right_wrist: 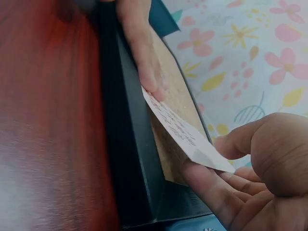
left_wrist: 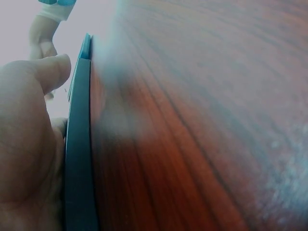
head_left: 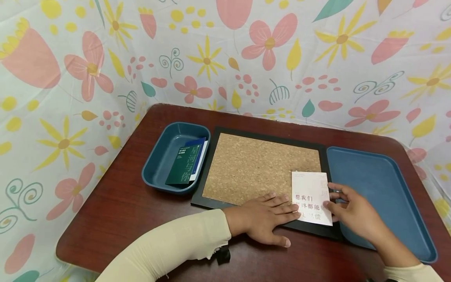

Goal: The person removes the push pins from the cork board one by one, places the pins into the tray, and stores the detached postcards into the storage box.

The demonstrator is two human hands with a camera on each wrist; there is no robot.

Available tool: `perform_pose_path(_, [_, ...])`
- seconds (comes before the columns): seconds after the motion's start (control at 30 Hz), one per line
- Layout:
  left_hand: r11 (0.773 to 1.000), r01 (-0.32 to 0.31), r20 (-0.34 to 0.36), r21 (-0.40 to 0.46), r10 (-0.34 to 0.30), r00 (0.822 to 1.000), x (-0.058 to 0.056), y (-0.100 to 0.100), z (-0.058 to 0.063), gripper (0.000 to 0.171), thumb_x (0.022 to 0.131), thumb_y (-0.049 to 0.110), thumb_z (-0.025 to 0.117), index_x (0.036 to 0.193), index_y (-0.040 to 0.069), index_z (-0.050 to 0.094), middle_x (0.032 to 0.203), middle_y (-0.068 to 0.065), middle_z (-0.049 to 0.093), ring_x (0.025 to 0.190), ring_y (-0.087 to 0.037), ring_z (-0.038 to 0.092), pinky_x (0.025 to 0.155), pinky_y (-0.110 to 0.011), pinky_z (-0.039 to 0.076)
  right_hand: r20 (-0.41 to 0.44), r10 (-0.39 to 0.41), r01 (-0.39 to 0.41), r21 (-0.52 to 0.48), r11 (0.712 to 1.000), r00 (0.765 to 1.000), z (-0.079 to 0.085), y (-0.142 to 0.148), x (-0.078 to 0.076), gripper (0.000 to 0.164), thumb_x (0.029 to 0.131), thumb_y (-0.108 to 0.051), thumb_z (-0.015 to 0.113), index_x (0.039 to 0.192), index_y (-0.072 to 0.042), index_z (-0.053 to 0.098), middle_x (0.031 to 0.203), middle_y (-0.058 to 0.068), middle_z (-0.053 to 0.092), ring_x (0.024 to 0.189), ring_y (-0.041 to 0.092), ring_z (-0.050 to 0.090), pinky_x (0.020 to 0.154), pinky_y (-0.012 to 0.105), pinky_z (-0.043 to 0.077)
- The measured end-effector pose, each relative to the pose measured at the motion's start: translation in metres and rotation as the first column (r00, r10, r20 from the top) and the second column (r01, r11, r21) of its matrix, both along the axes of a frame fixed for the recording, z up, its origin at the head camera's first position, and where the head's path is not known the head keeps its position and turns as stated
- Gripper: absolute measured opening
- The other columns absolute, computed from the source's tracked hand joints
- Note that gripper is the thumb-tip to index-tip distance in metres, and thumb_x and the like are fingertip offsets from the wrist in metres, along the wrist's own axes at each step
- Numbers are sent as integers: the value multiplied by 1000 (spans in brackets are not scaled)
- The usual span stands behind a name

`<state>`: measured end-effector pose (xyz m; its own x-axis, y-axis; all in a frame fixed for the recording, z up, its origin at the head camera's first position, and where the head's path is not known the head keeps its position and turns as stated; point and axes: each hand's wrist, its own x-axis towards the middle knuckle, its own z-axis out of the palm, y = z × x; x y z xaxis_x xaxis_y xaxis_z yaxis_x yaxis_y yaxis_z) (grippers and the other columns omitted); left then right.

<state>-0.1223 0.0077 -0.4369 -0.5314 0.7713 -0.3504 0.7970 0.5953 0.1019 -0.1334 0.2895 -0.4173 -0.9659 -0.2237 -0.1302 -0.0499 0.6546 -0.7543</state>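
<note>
A white card [head_left: 307, 187] printed with pink Chinese characters lies over the lower right corner of a black-framed cork board [head_left: 260, 164]. My right hand [head_left: 357, 211] pinches the card's right edge, thumb above and fingers below. In the right wrist view that side of the card [right_wrist: 180, 127] tilts up off the cork. Spread flat across the board's near edge, my left hand [head_left: 264, 215] touches the card's left edge with its fingertips. The left wrist view shows its thumb [left_wrist: 53, 72] beside the black frame [left_wrist: 79, 154].
Left of the board stands a deep blue bin [head_left: 155, 164] holding green, blue and white cards [head_left: 184, 164]. A shallow blue tray [head_left: 373, 176] sits at the right, against the board. A flower-printed curtain [head_left: 218, 58] rises behind the dark red wooden table [head_left: 116, 211].
</note>
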Motion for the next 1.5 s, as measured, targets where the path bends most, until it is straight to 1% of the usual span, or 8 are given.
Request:
perform_pose_path(0.3, [1000, -8, 9, -2, 8, 1000, -1, 0, 1, 81, 92, 85, 15, 157, 47, -16, 159, 29, -25, 148, -3, -27, 120, -31, -14, 130, 45, -21, -183, 983, 991, 1, 4, 15, 82, 91, 11, 68, 157, 10, 20, 138, 44, 43, 89, 19, 73, 65, 39, 62])
perform_pose_path(0.77, [1000, -1, 38, 12, 0, 999, -2, -2, -1, 82, 93, 84, 14, 158, 43, -16, 160, 26, -25, 147, -3, -27, 120, -31, -15, 86, 10, 7, -196, 981, 996, -7, 3, 17, 74, 93, 13, 62, 158, 7, 27, 126, 42, 54, 86, 16, 72, 69, 37, 62])
perform_pose_path(0.93, [999, -3, 38, 36, 1, 999, -4, -3, 0, 84, 94, 83, 15, 161, 39, -10, 163, 23, -21, 148, -3, -24, 120, -29, -14, 63, -9, 23, -219, 975, 998, -8, -1, 17, 73, 93, 12, 64, 157, 8, 29, 125, 41, 54, 89, 12, 71, 70, 37, 62])
perform_pose_path(1.03, [996, -3, 66, 89, -3, 998, -6, -4, 2, 82, 96, 80, 16, 163, 37, -2, 165, 21, -14, 150, -3, -19, 121, -30, -11, 42, -22, 31, -224, 974, 999, -9, -3, 18, 72, 93, 11, 65, 156, 8, 30, 125, 40, 55, 88, 12, 71, 70, 37, 62])
perform_pose_path(1.13, [980, -29, 153, 198, -2, 988, -11, -6, 3, 77, 100, 74, 21, 165, 33, 8, 168, 19, -3, 151, -1, -11, 122, -29, -6, 34, -36, 42, -218, 975, 999, -9, -4, 18, 73, 93, 9, 66, 157, 7, 30, 125, 37, 56, 86, 13, 71, 69, 37, 62])
perform_pose_path(1.3, [924, -111, 300, 365, -4, 954, -17, -11, 6, 69, 106, 62, 32, 164, 25, 25, 166, 15, 21, 150, 2, 8, 122, -23, 5, 44, -59, 67, -193, 979, 997, -11, -6, 18, 74, 94, 6, 68, 158, 3, 30, 126, 35, 57, 84, 13, 71, 69, 35, 62])
perform_pose_path(1.43, [893, -164, 350, 420, 7, 937, -19, -16, 13, 61, 109, 54, 36, 160, 22, 37, 158, 12, 40, 146, 0, 27, 118, -20, 21, 48, -70, 78, -189, 979, 996, -12, -8, 17, 74, 94, 5, 67, 159, 2, 30, 127, 34, 58, 87, 12, 70, 69, 34, 62])
perform_pose_path(1.5, [877, -188, 345, 442, 28, 938, -19, -20, 18, 57, 109, 50, 39, 158, 21, 41, 154, 11, 45, 142, -1, 35, 114, -21, 29, 49, -74, 82, -199, 977, 996, -13, -10, 16, 74, 94, 5, 66, 159, 1, 31, 126, 34, 58, 87, 12, 70, 69, 34, 62])
